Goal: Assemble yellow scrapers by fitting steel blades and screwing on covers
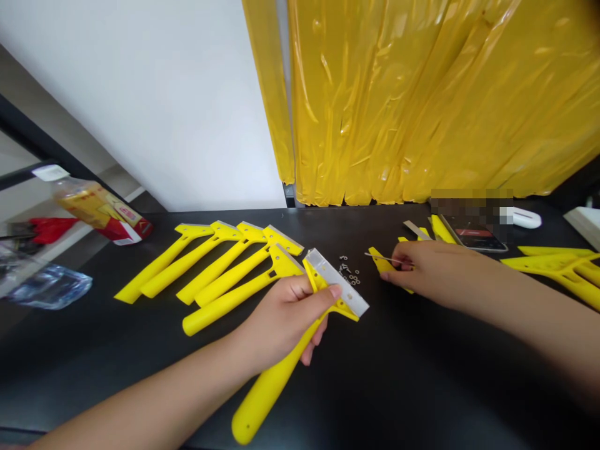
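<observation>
My left hand (297,319) is closed around a yellow scraper (269,390), its thumb pressing on the silvery metal plate (338,284) across the head. The handle points down toward me. Farther right, my right hand (417,269) pinches a thin metal strip (382,256) that sticks out leftward from the fingertips. A small yellow plastic piece (377,262) shows under those fingers; whether they touch it I cannot tell. Small screws and nuts (349,272) lie loose between the hands. Several more yellow scrapers (225,262) rest in a row beyond my left hand.
A drink bottle (100,206) and a clear plastic bag (51,287) are at the left. At the back right lie a phone (473,232), a white case (525,218) and a flat metal blade (415,230). More yellow handles (562,269) lie on the black table (422,375) beyond my right forearm.
</observation>
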### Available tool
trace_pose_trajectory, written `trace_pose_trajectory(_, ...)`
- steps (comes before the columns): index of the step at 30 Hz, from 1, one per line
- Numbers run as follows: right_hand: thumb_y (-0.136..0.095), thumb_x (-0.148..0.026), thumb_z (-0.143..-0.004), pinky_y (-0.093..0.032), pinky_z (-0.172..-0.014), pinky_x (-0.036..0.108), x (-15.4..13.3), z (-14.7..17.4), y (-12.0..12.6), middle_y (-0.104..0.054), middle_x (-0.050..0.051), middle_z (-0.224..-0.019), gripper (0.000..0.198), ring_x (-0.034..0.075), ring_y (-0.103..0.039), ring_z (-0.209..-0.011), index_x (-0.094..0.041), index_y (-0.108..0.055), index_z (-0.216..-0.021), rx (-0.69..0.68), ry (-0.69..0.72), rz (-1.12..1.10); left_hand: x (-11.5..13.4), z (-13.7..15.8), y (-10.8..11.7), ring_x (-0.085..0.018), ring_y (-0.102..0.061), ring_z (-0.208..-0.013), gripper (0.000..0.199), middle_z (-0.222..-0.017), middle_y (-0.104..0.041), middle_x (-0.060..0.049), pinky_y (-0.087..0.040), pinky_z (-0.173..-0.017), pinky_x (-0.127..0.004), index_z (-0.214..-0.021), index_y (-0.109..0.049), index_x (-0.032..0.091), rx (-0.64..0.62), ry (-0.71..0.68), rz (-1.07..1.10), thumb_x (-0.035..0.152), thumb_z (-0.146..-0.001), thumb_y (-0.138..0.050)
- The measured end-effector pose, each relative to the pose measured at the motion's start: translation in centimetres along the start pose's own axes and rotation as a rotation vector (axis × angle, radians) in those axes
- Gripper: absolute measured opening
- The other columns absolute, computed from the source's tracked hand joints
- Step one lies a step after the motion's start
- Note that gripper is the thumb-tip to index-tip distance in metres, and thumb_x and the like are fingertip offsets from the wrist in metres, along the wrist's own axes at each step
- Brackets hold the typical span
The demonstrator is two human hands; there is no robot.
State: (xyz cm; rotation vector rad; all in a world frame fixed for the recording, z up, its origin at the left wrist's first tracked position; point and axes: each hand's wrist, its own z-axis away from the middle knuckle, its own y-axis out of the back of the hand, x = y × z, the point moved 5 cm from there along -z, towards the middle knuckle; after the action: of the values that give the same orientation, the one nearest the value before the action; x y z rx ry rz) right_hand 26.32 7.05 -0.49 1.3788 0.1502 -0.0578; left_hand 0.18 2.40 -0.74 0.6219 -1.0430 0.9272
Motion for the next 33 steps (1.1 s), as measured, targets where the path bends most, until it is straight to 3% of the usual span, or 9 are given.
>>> trace_pose_trajectory(4, -0.067, -0.056, -0.090, -0.049, -0.081, 0.047, -0.2, -1.2, -0.4, -0.077, 0.011, -0.104, 0.031, 0.037, -0.072, -0.098, -0.026, -0.070, -0.096, 0.019, -0.017, -0.073, -0.2, -0.2, 0.0, -0.010, -0.055, -0.035, 0.053, -0.049, -0.059, 0.003, -0.038, -0.038, -0.017, -0.066, -0.057, 0.020, -0.007, 0.008, -0.008, 0.057, -0.103, -0.066)
trace_pose_trajectory(6, -0.070, -0.052, -0.088, -0.048, -0.078, 0.044, -0.3, -1.6, -0.6, -0.078, 0.009, -0.103, 0.029, 0.034, -0.072, -0.095, -0.026, -0.072, -0.102, 0.012, -0.015, -0.134, -0.3, -0.2, -0.1, -0.010, -0.055, -0.035, 0.053, -0.050, -0.059, 0.003, -0.038, -0.038, -0.017, -0.067, -0.057, 0.020, -0.013, 0.014, -0.016, 0.057, -0.103, -0.067)
trace_pose_trajectory(9, -0.071, -0.052, -0.087, -0.042, -0.065, 0.036, -0.6, -1.7, -0.3, -0.072, 0.005, -0.083, 0.027, 0.025, -0.065, -0.073, -0.026, -0.069, -0.090, -0.025, 0.008, -0.249, -0.4, -0.2, -0.1, -0.010, -0.055, -0.036, 0.053, -0.050, -0.059, 0.003, -0.039, -0.038, -0.017, -0.066, -0.056, 0.020, -0.020, 0.021, -0.026, 0.057, -0.103, -0.066)
trace_pose_trajectory(12, -0.060, -0.064, -0.096, -0.038, -0.061, 0.033, -1.6, -1.0, 1.0, -0.060, 0.000, -0.072, 0.043, 0.018, -0.053, -0.066, -0.025, -0.061, -0.079, -0.051, 0.092, -0.394, -0.4, -0.2, -0.2, -0.009, -0.055, -0.036, 0.053, -0.050, -0.058, 0.003, -0.039, -0.039, -0.017, -0.067, -0.056, 0.020, -0.026, 0.022, -0.030, 0.056, -0.105, -0.064)
trace_pose_trajectory(15, -0.059, -0.074, -0.097, -0.038, -0.062, 0.030, -3.7, 0.6, 2.0, -0.060, -0.002, -0.078, 0.051, 0.015, -0.048, -0.067, -0.025, -0.071, -0.090, -0.144, 0.241, -0.637, -0.6, -0.3, -0.4, -0.009, -0.054, -0.035, 0.051, -0.049, -0.056, 0.004, -0.039, -0.037, -0.016, -0.067, -0.057, 0.020, -0.048, 0.025, -0.016, 0.055, -0.104, -0.063)
trace_pose_trajectory(17, -0.073, -0.069, -0.092, -0.035, -0.061, 0.029, -5.4, 1.8, 1.9, -0.060, -0.002, -0.079, 0.045, 0.013, -0.046, -0.067, -0.024, -0.074, -0.091, -0.252, 0.310, -0.888, -0.7, -0.2, -0.7, -0.009, -0.052, -0.035, 0.050, -0.050, -0.056, 0.004, -0.039, -0.036, -0.016, -0.067, -0.057, 0.020, -0.090, 0.027, -0.004, 0.055, -0.103, -0.063)
trace_pose_trajectory(20, -0.089, -0.057, -0.084, -0.036, -0.064, 0.028, -6.9, 2.8, 1.0, -0.061, -0.002, -0.079, 0.041, 0.013, -0.049, -0.072, -0.022, -0.069, -0.085, -0.341, 0.294, -1.110, -0.9, 0.3, -1.3, -0.007, -0.049, -0.036, 0.049, -0.052, -0.055, 0.004, -0.041, -0.036, -0.016, -0.067, -0.056, 0.020, -0.165, 0.030, 0.003, 0.054, -0.101, -0.065)
trace_pose_trajectory(28, -0.086, -0.057, -0.089, -0.041, -0.068, 0.031, -7.4, 2.6, -0.1, -0.066, 0.000, -0.085, 0.039, 0.015, -0.054, -0.077, -0.021, -0.073, -0.092, -0.383, 0.360, -1.109, -1.2, 0.3, -1.3, -0.007, -0.049, -0.035, 0.051, -0.053, -0.055, 0.003, -0.042, -0.034, -0.015, -0.067, -0.056, 0.020, -0.199, 0.013, 0.043, 0.061, -0.096, -0.065)
trace_pose_trajectory(33, -0.087, -0.055, -0.088, -0.039, -0.067, 0.029, -8.1, 3.0, -0.4, -0.057, -0.003, -0.081, 0.037, 0.013, -0.048, -0.075, -0.021, -0.073, -0.093, -0.378, 0.414, -1.103, -1.4, 0.1, -1.1, -0.008, -0.051, -0.035, 0.060, -0.053, -0.055, 0.003, -0.042, -0.035, -0.015, -0.071, -0.058, 0.019, -0.209, -0.049, 0.075, 0.073, -0.098, -0.060)
